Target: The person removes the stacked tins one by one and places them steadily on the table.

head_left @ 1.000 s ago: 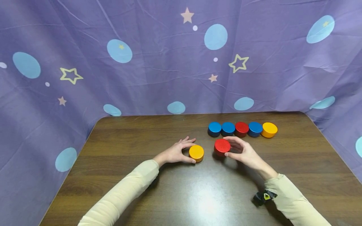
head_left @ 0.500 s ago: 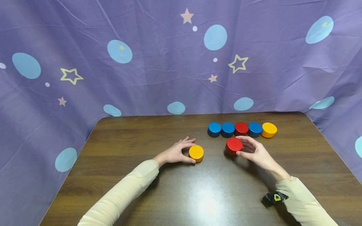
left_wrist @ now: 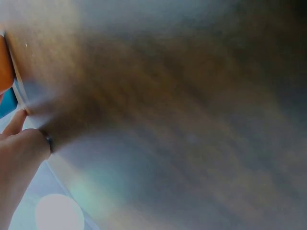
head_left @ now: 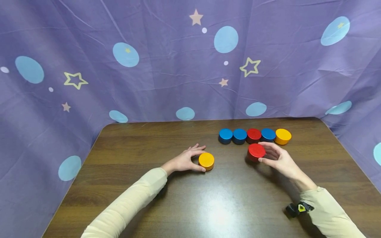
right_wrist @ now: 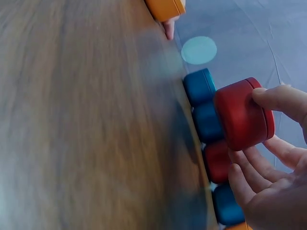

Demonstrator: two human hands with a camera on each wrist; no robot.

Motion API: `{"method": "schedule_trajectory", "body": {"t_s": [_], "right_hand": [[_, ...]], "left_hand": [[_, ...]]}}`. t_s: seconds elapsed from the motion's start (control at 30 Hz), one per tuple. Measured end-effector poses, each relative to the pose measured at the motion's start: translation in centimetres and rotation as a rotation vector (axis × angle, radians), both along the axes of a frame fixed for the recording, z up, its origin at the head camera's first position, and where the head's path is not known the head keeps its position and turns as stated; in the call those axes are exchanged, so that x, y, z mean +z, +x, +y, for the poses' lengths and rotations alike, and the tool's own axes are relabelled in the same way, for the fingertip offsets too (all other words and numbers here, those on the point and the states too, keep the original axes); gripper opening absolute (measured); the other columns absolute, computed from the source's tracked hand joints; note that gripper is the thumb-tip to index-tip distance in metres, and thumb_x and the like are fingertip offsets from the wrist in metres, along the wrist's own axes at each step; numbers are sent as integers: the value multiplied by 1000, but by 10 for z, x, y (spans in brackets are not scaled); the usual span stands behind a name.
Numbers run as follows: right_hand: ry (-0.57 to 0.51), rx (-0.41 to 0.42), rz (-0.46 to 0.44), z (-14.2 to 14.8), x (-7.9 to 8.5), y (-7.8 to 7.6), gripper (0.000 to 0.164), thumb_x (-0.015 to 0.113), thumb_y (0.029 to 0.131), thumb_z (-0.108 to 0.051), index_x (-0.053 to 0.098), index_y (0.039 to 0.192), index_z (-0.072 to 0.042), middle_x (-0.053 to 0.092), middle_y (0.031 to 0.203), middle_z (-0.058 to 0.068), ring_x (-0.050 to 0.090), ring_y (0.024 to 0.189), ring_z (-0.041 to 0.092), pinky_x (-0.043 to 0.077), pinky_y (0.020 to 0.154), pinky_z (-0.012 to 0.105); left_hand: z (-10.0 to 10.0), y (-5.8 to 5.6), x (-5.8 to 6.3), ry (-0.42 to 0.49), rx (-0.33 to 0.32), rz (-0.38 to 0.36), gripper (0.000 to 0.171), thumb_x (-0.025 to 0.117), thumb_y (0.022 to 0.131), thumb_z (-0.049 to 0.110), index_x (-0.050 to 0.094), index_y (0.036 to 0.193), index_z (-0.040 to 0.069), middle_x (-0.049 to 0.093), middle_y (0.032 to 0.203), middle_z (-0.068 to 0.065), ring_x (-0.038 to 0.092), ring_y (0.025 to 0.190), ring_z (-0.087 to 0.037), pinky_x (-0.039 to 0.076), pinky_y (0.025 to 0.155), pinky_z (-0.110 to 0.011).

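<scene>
A yellow round tin [head_left: 206, 161] stands on the wooden table in the head view. My left hand [head_left: 186, 161] holds it from the left, thumb at its near side and index finger at its far side. My right hand [head_left: 278, 159] grips a red round tin [head_left: 256, 152], raised a little over the table, with its shadow beneath. In the right wrist view the thumb presses near the lid seam of this red tin [right_wrist: 242, 115] and the fingers support its other side. An orange-looking tin [left_wrist: 5, 67] shows at the left edge of the left wrist view.
Behind the held red tin runs a row of round tins: two blue ones [head_left: 225, 136] [head_left: 239, 136], a red one [head_left: 253, 135], another blue one [head_left: 268, 134] and a yellow one [head_left: 283, 136]. A purple patterned curtain [head_left: 166, 82] hangs behind the table [head_left: 143, 138].
My right hand has carried the red tin to the right, from near the yellow tin to in front of the row. My left hand and the yellow tin have stayed in place.
</scene>
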State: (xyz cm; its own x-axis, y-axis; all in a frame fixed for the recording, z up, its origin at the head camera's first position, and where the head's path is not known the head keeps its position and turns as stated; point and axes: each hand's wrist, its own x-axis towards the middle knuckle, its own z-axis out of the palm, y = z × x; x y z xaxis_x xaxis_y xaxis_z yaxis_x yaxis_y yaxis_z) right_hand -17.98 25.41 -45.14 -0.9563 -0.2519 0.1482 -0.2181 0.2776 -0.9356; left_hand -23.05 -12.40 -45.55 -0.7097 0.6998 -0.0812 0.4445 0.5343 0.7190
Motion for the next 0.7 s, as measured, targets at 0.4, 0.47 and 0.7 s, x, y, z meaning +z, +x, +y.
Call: {"method": "schedule_trajectory", "body": {"t_s": [0.4,0.47,0.7], "right_hand": [[40,-55,-19,25,-2,6,53,70,88,-7,46,134,4,57,120,-7,57,104,0,46,86,14],[30,-57,-11,28,-3,7,52,70,88,-5,46,133,5,58,119,-8,58,103,0,46,86,15],[16,-66,21,38,-8,8,51,69,87,-1,46,132,6,59,115,-13,59,101,-1,46,85,13]], "left_hand": [[0,1,1,-1,5,5,61,80,80,28,57,135,12,32,153,-10,11,144,-32,5,114,-54],[0,1,1,0,4,7,61,80,80,28,57,134,12,32,153,-10,11,144,-32,5,113,-54],[-1,1,0,-4,4,2,61,80,81,28,57,134,13,32,154,-9,11,145,-31,5,114,-54]]}}
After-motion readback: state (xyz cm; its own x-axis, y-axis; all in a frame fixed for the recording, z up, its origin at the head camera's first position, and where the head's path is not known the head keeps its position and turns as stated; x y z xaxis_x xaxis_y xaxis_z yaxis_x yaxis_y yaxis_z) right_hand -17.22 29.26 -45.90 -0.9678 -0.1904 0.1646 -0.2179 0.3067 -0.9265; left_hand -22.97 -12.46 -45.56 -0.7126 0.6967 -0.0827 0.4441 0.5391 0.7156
